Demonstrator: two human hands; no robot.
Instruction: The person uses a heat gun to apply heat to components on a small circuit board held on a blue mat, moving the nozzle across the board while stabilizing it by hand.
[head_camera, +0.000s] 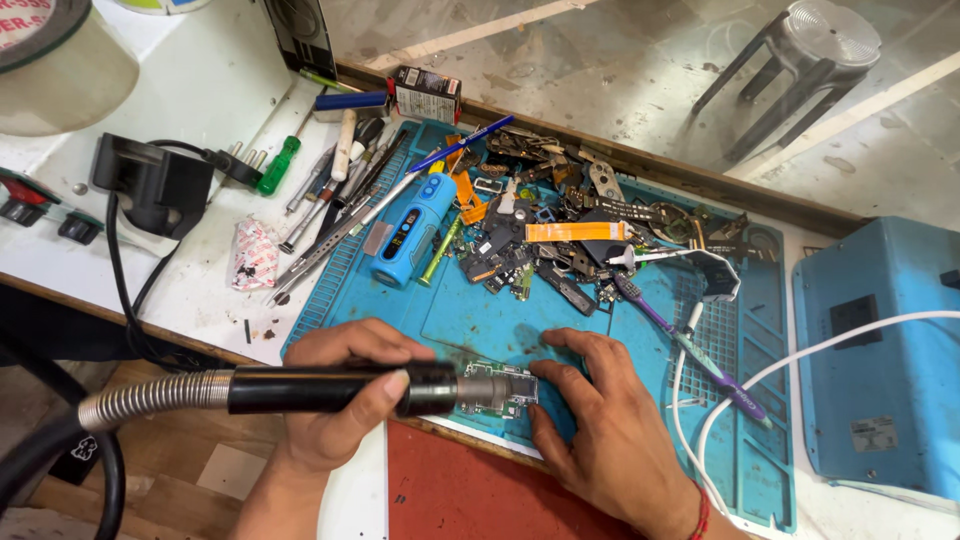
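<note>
While your left hand (345, 395) wraps closed around the black handle of the hot-air wand (330, 388), lower left of centre, its metal nozzle (488, 387) points rightward at the small circuit board (505, 392). That board lies on the blue work mat (480, 320), near the mat's lower edge at centre frame. Just right of it, your right hand (600, 430) rests fingers-down, the fingertips (545, 372) pressing the board's right end; nothing is grasped. A risk, as judged here: those fingertips sit very near the nozzle mouth and could be scorched, and a light board may skid if your pressure eases. Above, toward centre, loose phone parts (560, 240) lie heaped beside a blue cylindrical tool (412, 232); at far right a white cable (790, 370) crosses the mat.
</note>
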